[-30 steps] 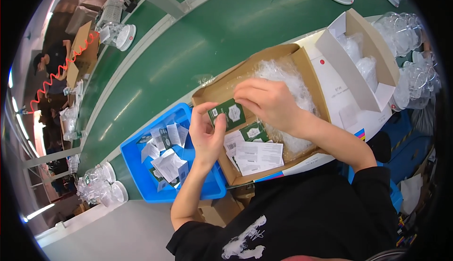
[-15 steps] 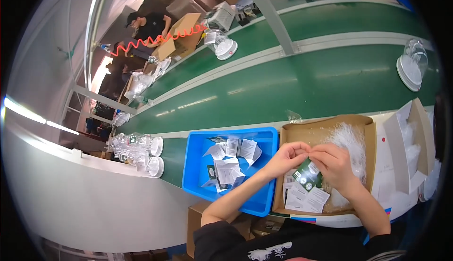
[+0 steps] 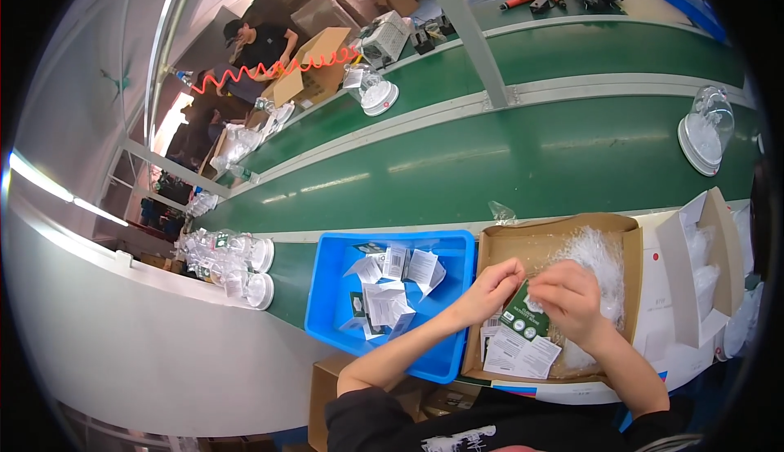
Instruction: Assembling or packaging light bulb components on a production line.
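Note:
My left hand (image 3: 495, 287) is closed in a pinch above the cardboard tray (image 3: 471, 352); what it holds, if anything, is too fine to make out. Beside it, my right hand (image 3: 573, 298) is closed, its fingertips at the upper part of a green printed card (image 3: 523, 315). The card tilts over white printed papers (image 3: 519, 357) in the tray's near left part. A heap of thin, clear-white plastic strands (image 3: 600, 258) fills the tray's right side, partly behind my right hand.
Left of the tray stands a blue bin (image 3: 320, 289) with folded cards (image 3: 387, 302). An open white box (image 3: 694, 268) holds clear pieces at right. Beyond runs a green conveyor (image 3: 425, 182) with a clear dome (image 3: 707, 129); more domes (image 3: 245, 268) cluster left. A person (image 3: 265, 48) works far off.
My hands have drawn slightly apart; their fingertips met before. The whole view has shifted a little, and the green card shows more of its face.

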Motion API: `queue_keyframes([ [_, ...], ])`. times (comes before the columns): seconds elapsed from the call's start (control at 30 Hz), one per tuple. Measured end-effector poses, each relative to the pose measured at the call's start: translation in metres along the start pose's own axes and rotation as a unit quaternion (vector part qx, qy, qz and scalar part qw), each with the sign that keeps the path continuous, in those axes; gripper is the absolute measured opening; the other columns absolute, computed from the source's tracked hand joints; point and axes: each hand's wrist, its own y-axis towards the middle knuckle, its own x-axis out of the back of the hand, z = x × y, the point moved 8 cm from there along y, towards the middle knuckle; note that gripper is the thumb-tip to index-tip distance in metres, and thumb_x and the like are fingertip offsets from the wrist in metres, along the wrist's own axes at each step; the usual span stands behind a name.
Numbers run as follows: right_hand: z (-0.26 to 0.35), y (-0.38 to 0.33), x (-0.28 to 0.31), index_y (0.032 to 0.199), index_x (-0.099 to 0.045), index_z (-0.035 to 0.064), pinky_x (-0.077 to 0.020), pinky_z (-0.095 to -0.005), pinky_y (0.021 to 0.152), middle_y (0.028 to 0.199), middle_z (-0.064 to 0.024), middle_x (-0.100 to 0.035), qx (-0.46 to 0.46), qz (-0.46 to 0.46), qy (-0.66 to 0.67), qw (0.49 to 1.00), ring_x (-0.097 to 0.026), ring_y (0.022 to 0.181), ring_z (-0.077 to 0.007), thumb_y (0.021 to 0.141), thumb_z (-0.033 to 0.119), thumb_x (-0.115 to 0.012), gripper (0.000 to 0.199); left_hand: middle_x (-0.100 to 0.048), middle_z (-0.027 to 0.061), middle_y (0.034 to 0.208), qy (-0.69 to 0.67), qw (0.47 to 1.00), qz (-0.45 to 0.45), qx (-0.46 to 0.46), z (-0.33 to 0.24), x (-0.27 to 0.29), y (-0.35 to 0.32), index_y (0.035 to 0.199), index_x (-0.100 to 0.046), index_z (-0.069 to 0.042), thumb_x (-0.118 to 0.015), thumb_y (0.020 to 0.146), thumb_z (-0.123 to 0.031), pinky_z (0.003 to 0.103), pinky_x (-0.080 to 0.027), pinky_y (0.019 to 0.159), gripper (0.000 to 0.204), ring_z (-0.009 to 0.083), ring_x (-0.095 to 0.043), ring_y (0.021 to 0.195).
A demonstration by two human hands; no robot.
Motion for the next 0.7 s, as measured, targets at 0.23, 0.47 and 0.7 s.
queue_keyframes([
  [0.23, 0.005, -0.012, -0.019, 0.084, -0.069, 0.0064, -0.0505, -0.0302, 0.061, 0.079, -0.0058, -0.067, 0.021, 0.024, 0.084, 0.996, -0.063, 0.069, -0.0205, 0.068, 0.004, -0.075, 0.017, -0.050, -0.0015, 0.067, -0.124, 0.990, -0.030, 0.065, 0.010, 0.003, -0.002, 0.089, -0.047, -0.007, -0.042, 0.101, -0.020, 0.019, -0.039, 0.049, 0.018, 0.0043, -0.048, 0.056],
  [0.47, -0.025, -0.026, -0.028, 0.092, -0.070, 0.0030, -0.0523, -0.0277, 0.064, 0.079, -0.0086, -0.070, -0.162, 0.071, 0.122, 0.977, -0.068, 0.071, -0.0211, 0.076, 0.003, -0.071, 0.016, -0.053, -0.0021, 0.072, -0.155, 0.981, -0.110, 0.027, 0.001, 0.013, -0.009, 0.094, -0.050, -0.006, -0.045, 0.101, -0.017, 0.018, -0.038, 0.049, 0.014, 0.0030, -0.047, 0.058],
  [0.7, -0.035, -0.033, -0.032, 0.095, -0.070, 0.0037, -0.0511, -0.0271, 0.064, 0.082, -0.0100, -0.070, -0.252, 0.062, 0.198, 0.945, -0.066, 0.070, -0.0168, 0.082, 0.006, -0.067, 0.014, -0.055, 0.0002, 0.070, -0.163, 0.978, -0.129, 0.007, -0.008, 0.016, -0.015, 0.099, -0.050, -0.005, -0.044, 0.100, -0.013, 0.018, -0.038, 0.047, 0.011, 0.0045, -0.048, 0.054],
])
